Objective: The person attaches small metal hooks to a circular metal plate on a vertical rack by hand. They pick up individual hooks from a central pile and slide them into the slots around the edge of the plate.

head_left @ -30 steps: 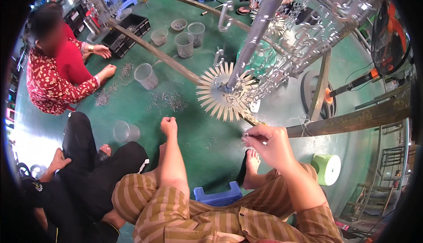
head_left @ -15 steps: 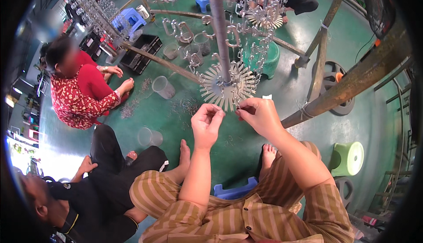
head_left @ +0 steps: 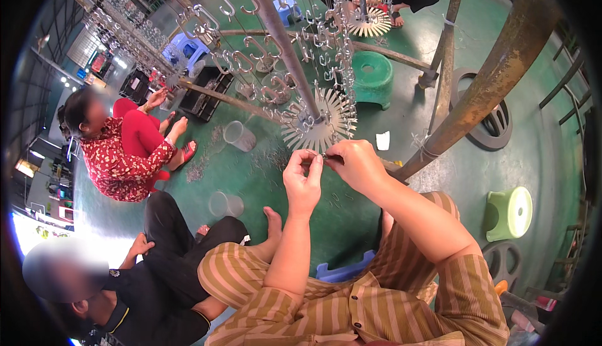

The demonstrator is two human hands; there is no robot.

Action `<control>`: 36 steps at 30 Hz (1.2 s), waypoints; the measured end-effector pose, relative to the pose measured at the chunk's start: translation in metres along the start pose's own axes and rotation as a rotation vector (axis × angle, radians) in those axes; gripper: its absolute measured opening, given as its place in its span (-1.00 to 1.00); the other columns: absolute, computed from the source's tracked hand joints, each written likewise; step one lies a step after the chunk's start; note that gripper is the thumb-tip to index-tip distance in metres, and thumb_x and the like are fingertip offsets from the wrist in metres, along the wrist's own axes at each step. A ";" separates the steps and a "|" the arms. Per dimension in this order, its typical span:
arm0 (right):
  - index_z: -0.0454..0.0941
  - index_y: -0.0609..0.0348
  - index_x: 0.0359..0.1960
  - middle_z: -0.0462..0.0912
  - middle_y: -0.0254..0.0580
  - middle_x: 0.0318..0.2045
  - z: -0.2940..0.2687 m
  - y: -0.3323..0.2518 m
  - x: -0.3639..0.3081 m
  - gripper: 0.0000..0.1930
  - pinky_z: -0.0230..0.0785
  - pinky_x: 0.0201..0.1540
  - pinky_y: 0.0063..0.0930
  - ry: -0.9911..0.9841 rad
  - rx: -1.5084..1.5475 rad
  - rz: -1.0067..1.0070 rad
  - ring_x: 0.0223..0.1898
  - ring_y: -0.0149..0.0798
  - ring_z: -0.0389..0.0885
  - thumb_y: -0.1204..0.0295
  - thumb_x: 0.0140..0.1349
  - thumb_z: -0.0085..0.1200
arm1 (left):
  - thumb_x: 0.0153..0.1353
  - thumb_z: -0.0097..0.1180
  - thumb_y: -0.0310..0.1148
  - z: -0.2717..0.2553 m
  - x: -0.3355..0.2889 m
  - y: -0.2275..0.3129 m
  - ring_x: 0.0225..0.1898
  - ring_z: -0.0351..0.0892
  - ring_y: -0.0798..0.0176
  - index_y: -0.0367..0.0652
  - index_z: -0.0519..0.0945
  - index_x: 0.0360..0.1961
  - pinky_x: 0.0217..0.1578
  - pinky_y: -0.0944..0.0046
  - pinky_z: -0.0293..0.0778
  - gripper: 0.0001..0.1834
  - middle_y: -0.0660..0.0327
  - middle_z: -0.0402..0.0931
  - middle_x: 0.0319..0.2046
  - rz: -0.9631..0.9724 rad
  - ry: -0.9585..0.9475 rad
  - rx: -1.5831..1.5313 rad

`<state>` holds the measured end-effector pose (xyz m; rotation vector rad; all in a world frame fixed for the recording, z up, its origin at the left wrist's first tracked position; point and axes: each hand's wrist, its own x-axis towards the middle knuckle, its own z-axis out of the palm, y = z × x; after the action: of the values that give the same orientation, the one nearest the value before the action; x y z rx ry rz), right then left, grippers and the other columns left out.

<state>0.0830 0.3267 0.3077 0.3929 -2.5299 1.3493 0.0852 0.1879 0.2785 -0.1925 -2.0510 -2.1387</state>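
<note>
My left hand (head_left: 303,180) and my right hand (head_left: 356,165) are raised together in front of me, fingertips pinched on a small thin metal piece (head_left: 326,156) between them. Just above them is a round spoked metal disc (head_left: 320,123) fixed on a slanting pole (head_left: 276,38) hung with several metal hooks. My striped trousers and bare foot (head_left: 273,220) show below. I sit on a low blue stool (head_left: 342,272).
A person in red (head_left: 128,151) sits at the left, another in black (head_left: 157,271) lower left. Clear plastic cups (head_left: 238,136) and scattered small metal parts lie on the green floor. A rusty post (head_left: 483,82), green stools (head_left: 371,77) and a second hook rack stand around.
My left hand came up from the floor to meet my right hand below the disc. My view has tilted upward, showing more of the hook rack.
</note>
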 end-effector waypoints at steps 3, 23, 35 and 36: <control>0.60 0.28 -0.50 0.57 0.04 -0.57 0.000 0.003 -0.002 -0.88 0.43 -0.40 -0.25 -0.039 -0.015 -0.006 -0.49 0.02 0.58 0.53 -0.13 0.21 | 0.16 0.04 -0.53 0.002 0.001 0.001 -0.46 0.38 0.52 -0.28 0.44 -0.34 -0.41 0.51 0.35 -0.93 0.31 0.45 -0.46 0.035 -0.006 -0.002; 0.60 0.28 -0.31 0.58 0.11 -0.55 0.014 0.016 0.013 -0.80 0.45 -0.33 -0.21 -0.050 0.035 0.142 -0.44 0.07 0.60 0.52 -0.03 0.12 | 0.09 -0.01 -0.58 -0.011 0.011 -0.013 -0.50 0.36 0.45 -0.29 0.38 -0.42 -0.43 0.41 0.34 -0.95 0.27 0.41 -0.53 0.047 -0.189 0.392; 0.61 0.31 -0.46 0.54 0.14 -0.61 0.018 0.019 0.013 -0.89 0.43 -0.39 -0.21 -0.054 0.053 0.149 -0.50 0.09 0.57 0.53 -0.02 0.09 | 0.10 -0.01 -0.57 -0.018 0.005 -0.022 -0.53 0.45 0.38 -0.28 0.38 -0.39 -0.44 0.37 0.38 -0.94 0.20 0.48 -0.53 0.155 -0.153 0.483; 0.61 0.31 -0.47 0.54 0.14 -0.61 0.017 0.018 0.012 -0.89 0.43 -0.39 -0.21 -0.054 0.056 0.155 -0.50 0.09 0.57 0.53 -0.03 0.09 | 0.10 -0.01 -0.57 -0.019 0.004 -0.025 -0.53 0.45 0.38 -0.28 0.38 -0.40 -0.44 0.37 0.39 -0.94 0.19 0.48 -0.52 0.179 -0.147 0.478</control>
<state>0.0637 0.3205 0.2885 0.2518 -2.6187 1.4860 0.0763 0.1700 0.2538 -0.4559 -2.4489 -1.5191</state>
